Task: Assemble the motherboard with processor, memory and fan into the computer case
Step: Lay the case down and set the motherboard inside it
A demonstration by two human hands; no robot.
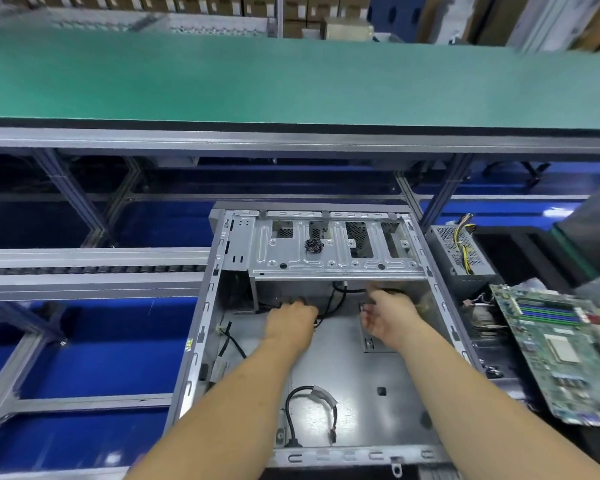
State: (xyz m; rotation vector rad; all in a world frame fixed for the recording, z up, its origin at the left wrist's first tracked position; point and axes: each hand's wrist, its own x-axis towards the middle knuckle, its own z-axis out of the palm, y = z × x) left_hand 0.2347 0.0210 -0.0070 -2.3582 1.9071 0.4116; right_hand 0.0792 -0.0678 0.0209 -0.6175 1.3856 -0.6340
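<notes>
Green rectangular motherboard lies right of the open grey metal case, nearest the loosely open right hand; left hand grips black cables.

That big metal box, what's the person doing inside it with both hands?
That is an open computer case, lying on its side. The person has both arms in it. The left hand is curled around black cables near the far wall, and the right hand reaches beside it with loose fingers; what it touches is unclear. The green motherboard waits outside to the right, not yet installed. A grey power supply sits behind it.
</notes>
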